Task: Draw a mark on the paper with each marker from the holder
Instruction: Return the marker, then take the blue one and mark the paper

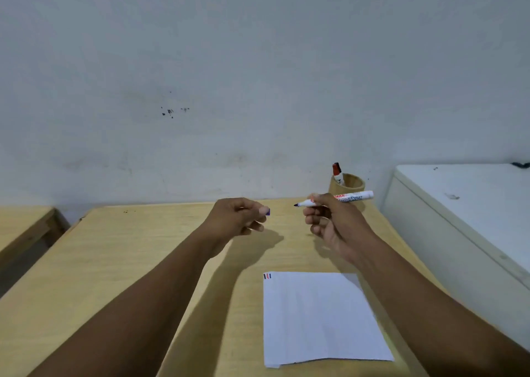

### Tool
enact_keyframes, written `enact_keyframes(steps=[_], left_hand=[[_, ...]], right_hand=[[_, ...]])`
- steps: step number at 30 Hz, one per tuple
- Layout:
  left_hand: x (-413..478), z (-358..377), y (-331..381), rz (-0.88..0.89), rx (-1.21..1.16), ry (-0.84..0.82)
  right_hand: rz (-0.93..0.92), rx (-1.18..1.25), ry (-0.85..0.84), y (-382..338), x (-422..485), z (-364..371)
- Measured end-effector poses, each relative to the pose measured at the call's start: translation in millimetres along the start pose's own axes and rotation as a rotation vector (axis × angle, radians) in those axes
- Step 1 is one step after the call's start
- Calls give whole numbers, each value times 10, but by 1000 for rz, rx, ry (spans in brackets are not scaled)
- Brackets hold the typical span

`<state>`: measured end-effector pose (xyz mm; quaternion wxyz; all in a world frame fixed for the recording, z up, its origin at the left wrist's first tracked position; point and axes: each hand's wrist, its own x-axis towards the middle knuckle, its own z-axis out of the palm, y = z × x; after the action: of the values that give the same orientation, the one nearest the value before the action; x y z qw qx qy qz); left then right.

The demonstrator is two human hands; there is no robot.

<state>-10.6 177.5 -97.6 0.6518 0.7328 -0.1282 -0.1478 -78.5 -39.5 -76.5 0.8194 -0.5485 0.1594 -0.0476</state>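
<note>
Holder (pixel 348 186) behind right hand (pixel 329 222); paper (pixel 321 316) unobstructed, white cabinet (pixel 459 204) right

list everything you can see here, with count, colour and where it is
table: 1, light wood, under everything
paper: 1, white, near right of table
marks: about 3, red and dark blue, paper's far left corner
holder: 1, wooden, far right of table by the wall
red marker: 1, white with red cap, standing in holder
open marker: 1, white, dark tip pointing left, in right hand
cap: 1, blue, at left fingertips
cabinet: 1, white, right of table
second table: 1, light wood, far left
wall: 1, grey-white, behind
left hand: 1, holds cap
right hand: 1, holds open marker
</note>
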Motion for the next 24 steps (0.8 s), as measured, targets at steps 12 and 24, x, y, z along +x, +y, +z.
enact_keyframes(steps=[12, 24], left_hand=[[520, 732, 565, -13, -432, -126], [908, 1034, 721, 121, -206, 17]], right_hand=[[-209, -23, 6, -647, 137, -80], [-101, -143, -12, -745, 499, -332]])
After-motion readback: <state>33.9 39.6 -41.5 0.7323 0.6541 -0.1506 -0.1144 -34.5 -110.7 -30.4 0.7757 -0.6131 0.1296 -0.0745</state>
